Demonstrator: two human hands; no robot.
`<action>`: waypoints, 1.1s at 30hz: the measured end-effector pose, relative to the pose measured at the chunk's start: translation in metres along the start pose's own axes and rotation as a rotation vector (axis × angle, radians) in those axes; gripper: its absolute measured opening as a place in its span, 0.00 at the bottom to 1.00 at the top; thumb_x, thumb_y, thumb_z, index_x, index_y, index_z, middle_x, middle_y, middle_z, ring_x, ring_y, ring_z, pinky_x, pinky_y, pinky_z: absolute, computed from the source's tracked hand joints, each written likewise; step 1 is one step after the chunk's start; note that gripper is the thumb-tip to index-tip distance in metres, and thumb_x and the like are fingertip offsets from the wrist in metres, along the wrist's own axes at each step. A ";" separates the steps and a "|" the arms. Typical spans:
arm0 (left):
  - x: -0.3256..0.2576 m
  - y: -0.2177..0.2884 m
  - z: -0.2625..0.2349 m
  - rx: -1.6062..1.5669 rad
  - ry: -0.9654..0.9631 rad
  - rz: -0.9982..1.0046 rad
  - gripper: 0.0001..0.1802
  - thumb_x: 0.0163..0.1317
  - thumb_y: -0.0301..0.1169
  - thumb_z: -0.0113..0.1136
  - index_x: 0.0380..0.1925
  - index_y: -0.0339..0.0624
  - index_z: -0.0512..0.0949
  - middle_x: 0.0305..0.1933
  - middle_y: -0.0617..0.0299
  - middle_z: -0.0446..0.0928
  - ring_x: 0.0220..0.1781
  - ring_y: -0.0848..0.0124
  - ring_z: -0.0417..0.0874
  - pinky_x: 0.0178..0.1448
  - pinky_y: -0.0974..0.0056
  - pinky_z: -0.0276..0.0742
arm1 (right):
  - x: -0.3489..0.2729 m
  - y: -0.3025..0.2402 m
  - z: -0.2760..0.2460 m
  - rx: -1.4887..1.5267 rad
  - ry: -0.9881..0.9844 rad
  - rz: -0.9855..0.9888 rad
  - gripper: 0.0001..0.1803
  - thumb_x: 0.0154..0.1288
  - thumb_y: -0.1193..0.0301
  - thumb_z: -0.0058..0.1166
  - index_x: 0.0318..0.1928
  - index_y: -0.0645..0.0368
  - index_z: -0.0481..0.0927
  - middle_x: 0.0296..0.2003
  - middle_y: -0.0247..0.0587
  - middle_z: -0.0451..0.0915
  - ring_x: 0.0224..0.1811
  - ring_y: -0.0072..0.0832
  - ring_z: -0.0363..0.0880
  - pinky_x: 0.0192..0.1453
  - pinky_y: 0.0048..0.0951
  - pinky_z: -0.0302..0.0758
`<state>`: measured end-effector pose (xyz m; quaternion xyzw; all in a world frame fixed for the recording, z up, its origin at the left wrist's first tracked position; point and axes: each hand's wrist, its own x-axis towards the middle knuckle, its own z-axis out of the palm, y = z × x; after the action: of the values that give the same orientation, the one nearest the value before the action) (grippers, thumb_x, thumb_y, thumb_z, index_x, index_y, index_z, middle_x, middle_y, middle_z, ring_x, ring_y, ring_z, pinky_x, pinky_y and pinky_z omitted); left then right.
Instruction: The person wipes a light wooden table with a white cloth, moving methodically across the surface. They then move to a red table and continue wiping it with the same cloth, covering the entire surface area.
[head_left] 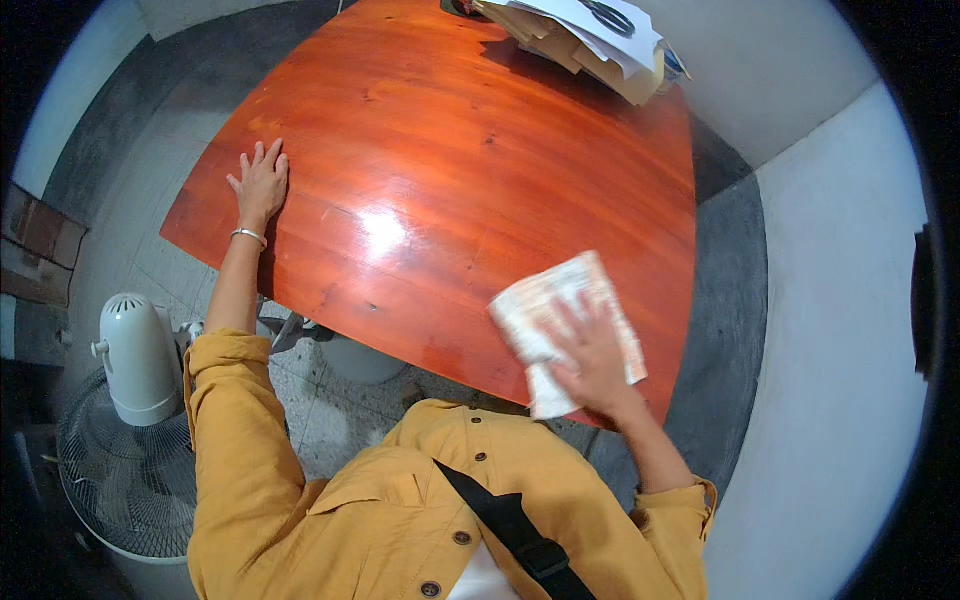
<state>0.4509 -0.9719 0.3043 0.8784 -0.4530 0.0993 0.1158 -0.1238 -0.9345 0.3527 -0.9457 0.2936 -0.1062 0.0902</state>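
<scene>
A glossy reddish-brown wooden table (450, 170) fills the middle of the view. My right hand (592, 360) lies flat, fingers spread, on a white cloth (560, 300) near the table's front right corner; the cloth hangs a little over the front edge. My left hand (260, 182) rests flat on the table's left edge, fingers apart, holding nothing. A thin bracelet sits on that wrist. Both sleeves are mustard yellow.
A pile of papers and envelopes (590, 45) lies at the far right corner of the table. A white floor fan (135, 400) stands at the lower left on the tiled floor. A pale wall (830, 330) runs close along the right.
</scene>
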 end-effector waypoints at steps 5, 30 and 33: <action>0.003 0.004 0.002 0.015 -0.021 0.016 0.28 0.72 0.51 0.37 0.69 0.62 0.61 0.76 0.56 0.54 0.76 0.45 0.51 0.70 0.27 0.43 | -0.009 0.132 -0.002 -0.175 0.227 0.460 0.31 0.65 0.54 0.50 0.67 0.45 0.68 0.69 0.43 0.62 0.72 0.52 0.52 0.73 0.60 0.44; 0.021 -0.024 0.029 -0.051 0.024 0.035 0.28 0.73 0.52 0.34 0.72 0.66 0.56 0.77 0.59 0.50 0.77 0.46 0.49 0.70 0.26 0.41 | -0.078 0.079 -0.012 -0.236 0.278 0.580 0.30 0.62 0.54 0.53 0.66 0.38 0.70 0.69 0.43 0.62 0.72 0.53 0.54 0.70 0.60 0.53; 0.020 -0.028 0.028 -0.006 -0.013 0.025 0.29 0.73 0.52 0.35 0.72 0.62 0.56 0.77 0.59 0.51 0.77 0.50 0.49 0.71 0.28 0.39 | -0.106 0.032 -0.019 -0.148 0.214 0.583 0.31 0.59 0.57 0.56 0.65 0.40 0.71 0.70 0.45 0.59 0.73 0.55 0.50 0.70 0.61 0.51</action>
<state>0.4869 -0.9801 0.2798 0.8729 -0.4651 0.0936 0.1141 -0.2316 -0.9017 0.3480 -0.8092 0.5669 -0.1533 0.0165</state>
